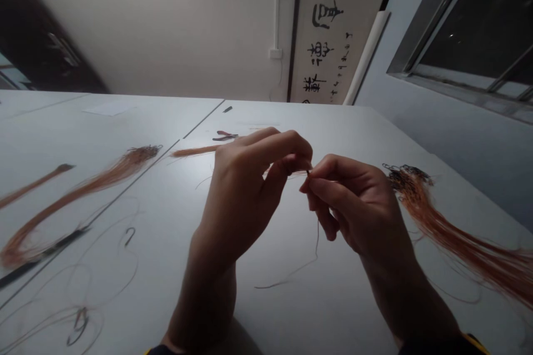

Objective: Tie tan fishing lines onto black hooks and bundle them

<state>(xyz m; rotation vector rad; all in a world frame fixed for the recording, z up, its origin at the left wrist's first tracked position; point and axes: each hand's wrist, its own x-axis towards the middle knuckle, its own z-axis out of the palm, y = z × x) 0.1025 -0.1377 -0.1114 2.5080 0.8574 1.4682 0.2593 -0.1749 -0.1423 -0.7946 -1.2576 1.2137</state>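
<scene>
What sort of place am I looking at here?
Likely an indoor workroom, though it could be another room put to that use: white tables set edge to edge, bundles of orange line with dark hooks at their ends, and pliers lying out.

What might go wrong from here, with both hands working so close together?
First, the small dark piece at the fingertips of the right hand, close against the left hand, is mostly hidden, so a slip could be hard to notice. Second, the loose thread below the right hand might snag as the hands move. Third, the dark hook lying on the table beyond the left forearm could catch a sleeve.
</scene>
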